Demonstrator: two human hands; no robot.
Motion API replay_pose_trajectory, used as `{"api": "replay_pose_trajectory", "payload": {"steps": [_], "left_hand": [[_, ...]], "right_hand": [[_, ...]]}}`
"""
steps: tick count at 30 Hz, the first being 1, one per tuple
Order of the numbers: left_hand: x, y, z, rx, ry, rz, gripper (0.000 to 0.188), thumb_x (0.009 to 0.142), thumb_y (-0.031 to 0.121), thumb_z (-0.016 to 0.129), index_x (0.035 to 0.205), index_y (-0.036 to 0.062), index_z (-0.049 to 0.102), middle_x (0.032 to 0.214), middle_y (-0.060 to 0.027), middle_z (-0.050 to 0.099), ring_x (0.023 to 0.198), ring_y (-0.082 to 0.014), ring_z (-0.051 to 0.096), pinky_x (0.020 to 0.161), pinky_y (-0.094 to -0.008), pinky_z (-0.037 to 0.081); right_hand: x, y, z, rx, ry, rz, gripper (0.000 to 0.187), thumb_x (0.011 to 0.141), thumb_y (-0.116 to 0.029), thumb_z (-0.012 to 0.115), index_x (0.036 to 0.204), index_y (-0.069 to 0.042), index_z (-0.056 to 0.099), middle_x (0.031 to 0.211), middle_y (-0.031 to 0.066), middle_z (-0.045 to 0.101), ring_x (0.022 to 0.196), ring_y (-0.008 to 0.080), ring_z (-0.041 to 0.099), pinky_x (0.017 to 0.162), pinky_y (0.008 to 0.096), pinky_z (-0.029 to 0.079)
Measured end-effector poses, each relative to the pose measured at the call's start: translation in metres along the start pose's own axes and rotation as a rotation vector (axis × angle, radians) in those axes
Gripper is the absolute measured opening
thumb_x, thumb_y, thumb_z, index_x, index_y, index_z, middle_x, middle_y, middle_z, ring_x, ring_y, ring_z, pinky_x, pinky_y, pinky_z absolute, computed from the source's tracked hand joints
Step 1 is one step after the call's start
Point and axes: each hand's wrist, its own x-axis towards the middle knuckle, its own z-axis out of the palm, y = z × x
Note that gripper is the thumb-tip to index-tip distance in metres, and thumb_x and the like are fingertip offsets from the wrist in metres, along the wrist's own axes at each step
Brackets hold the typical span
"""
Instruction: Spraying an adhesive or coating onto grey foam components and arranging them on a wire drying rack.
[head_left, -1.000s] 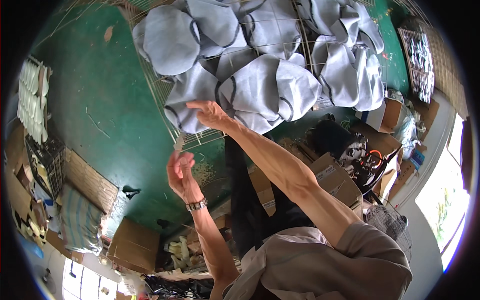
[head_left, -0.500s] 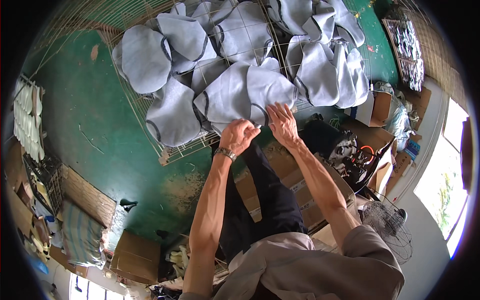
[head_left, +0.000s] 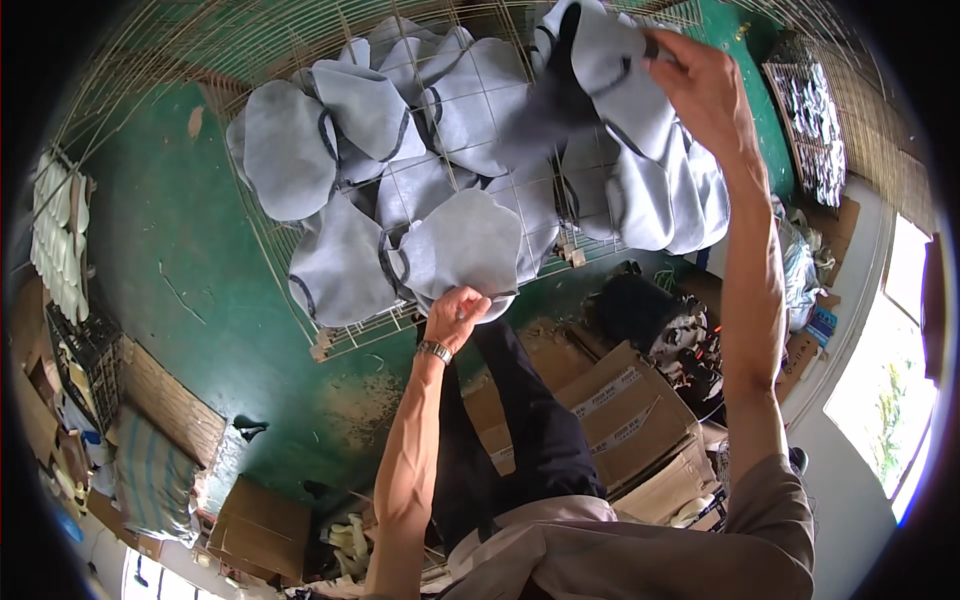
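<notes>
Many soft grey fabric pieces with dark edging, rounded and pouch-like, lie spread over a wire rack. At the rack's near edge my left hand, with a watch at the wrist, is closed on the lower rim of one grey fabric piece. My right hand is raised at the far right, fingers pinching the edge of another grey fabric piece. That piece hangs tilted above the others, its dark side partly showing and smeared by motion. Both thumbs are partly hidden.
Below the rack's right side stand an opened cardboard box and a dark bundle. At the left are a rack of pale pieces, a black crate and a striped sack. A bright window is at the right.
My right hand has gone from beside the left hand up to the far right, and a grey fabric piece is lifted in it. My left hand stays at the rack's near edge.
</notes>
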Motion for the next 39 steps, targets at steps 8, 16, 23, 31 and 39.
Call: {"api": "replay_pose_trajectory", "payload": {"steps": [8,16,23,31,39], "left_hand": [[-0.012,-0.011,-0.020,-0.008,0.033,-0.011,0.037,0.093,0.042,0.069,0.090,0.0048,0.068,0.083,-0.0079,0.071,0.074,-0.0221,0.065,0.070,-0.0347,0.051],[-0.025,0.015,-0.014,-0.204,0.086,-0.040,0.032,0.096,0.037,0.068,0.095,0.0052,0.070,0.088,-0.0073,0.073,0.077,-0.0180,0.067,0.066,-0.0317,0.052],[-0.065,-0.018,-0.033,-0.669,0.609,-0.219,0.048,0.105,0.045,0.052,0.086,0.0023,0.065,0.072,-0.0050,0.064,0.063,-0.0116,0.059,0.057,-0.0240,0.045],[-0.042,-0.036,-0.018,-0.351,0.297,-0.098,0.061,0.102,0.059,0.046,0.096,0.0019,0.067,0.085,-0.0083,0.069,0.082,-0.0190,0.065,0.076,-0.0330,0.049],[-0.006,-0.050,-0.023,-0.182,0.285,-0.022,0.056,0.098,0.057,0.052,0.104,0.0023,0.064,0.087,-0.0158,0.068,0.080,-0.0288,0.064,0.075,-0.0390,0.049]], "right_hand": [[0.055,-0.055,0.077,0.036,0.376,0.033,0.022,0.082,-0.006,0.059,0.102,-0.001,0.068,0.078,0.0242,0.062,0.071,0.0313,0.066,0.064,0.0419,0.049],[0.011,-0.001,0.287,-0.134,-0.470,-0.037,0.077,0.080,-0.048,0.078,0.135,-0.001,0.054,0.140,0.0169,0.054,0.135,0.0344,0.046,0.108,0.0612,0.038],[-0.104,-0.083,0.266,0.067,-0.235,-0.163,0.060,0.076,-0.049,0.082,0.106,-0.002,0.062,0.103,0.0138,0.063,0.091,0.0285,0.062,0.084,0.0423,0.051],[-0.220,-0.140,0.309,0.023,-0.371,-0.142,0.043,0.078,-0.026,0.078,0.113,-0.006,0.062,0.120,0.0125,0.056,0.107,0.0314,0.059,0.082,0.0449,0.051],[-0.194,-0.122,0.255,0.315,-0.280,0.257,0.015,0.087,-0.013,0.069,0.082,-0.001,0.061,0.070,0.0201,0.062,0.067,0.0407,0.064,0.059,0.0447,0.049]]}}
